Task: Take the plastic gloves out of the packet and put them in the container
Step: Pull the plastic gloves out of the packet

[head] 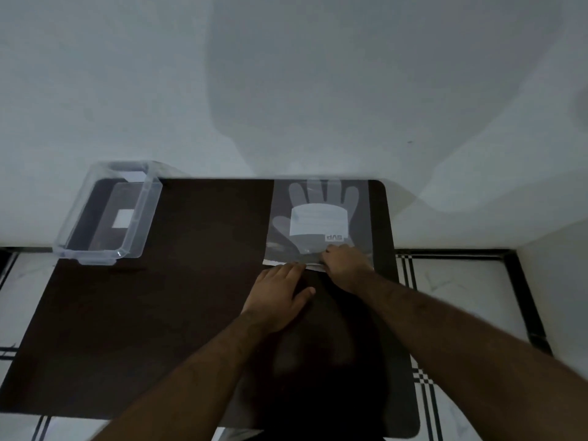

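A clear packet lies flat at the far right of the dark table. Through it show folded plastic gloves and a white label. My right hand pinches the packet's near edge at the opening strip. My left hand lies flat, fingers together, with its fingertips pressing on the same near edge just left of the right hand. An empty clear plastic container stands at the table's far left corner, well apart from both hands.
The table's far edge butts against a pale wall. Tiled floor with dark lines shows to the right and left of the table. A small white label lies on the container's bottom.
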A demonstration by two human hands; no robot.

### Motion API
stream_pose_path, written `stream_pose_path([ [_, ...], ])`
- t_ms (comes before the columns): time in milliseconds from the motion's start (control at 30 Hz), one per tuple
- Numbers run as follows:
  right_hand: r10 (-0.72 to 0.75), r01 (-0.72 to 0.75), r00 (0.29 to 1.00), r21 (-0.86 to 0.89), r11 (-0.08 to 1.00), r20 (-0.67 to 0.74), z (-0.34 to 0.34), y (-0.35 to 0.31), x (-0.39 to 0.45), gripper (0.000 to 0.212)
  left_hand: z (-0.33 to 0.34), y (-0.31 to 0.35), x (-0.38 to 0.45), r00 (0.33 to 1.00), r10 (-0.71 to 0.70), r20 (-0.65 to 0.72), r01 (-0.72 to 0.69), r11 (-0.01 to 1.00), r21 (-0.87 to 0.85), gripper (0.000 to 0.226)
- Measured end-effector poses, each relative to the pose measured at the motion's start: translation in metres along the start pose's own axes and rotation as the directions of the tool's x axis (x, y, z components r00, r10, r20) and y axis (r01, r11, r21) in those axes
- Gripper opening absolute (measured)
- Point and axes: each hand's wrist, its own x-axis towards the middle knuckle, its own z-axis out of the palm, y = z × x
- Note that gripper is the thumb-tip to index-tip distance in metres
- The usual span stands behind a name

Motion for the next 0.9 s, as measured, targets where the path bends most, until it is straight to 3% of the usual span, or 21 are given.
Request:
stream_pose_path([
  [167,-0.002,0.001,1.000,0.151,0.989,0.011,-0.007,0.008,0.009,0.025,0.008,0.007,0.022,1.000,0.023,-0.009,-0.024,0.999,-0.029,0.064],
  [500,0.011,0.049,0.983,0.320,0.946,-0.184,-0.015,0.017,0.015,0.017,0.021,0.014,0.059,0.997,0.038,0.063,-0.044,0.994,0.102,0.074],
  [667,0.018,0.070,0.971,0.352,0.934,-0.240,-0.017,0.021,0.017,0.018,0.022,0.023,0.064,0.999,0.046,-0.003,-0.044,0.978,0.204,0.052],
  [800,0.006,0.101,0.956,0.349,0.932,-0.292,-0.014,0.024,0.017,0.018,0.020,0.029,0.073,0.999,0.035,-0.017,-0.031,0.983,0.180,0.034],
  [900,-0.001,0.121,0.947,0.354,0.927,-0.322,-0.014,0.025,0.018,0.020,0.022,0.027,0.082,0.999,0.035,-0.013,-0.032,0.986,0.166,0.039],
])
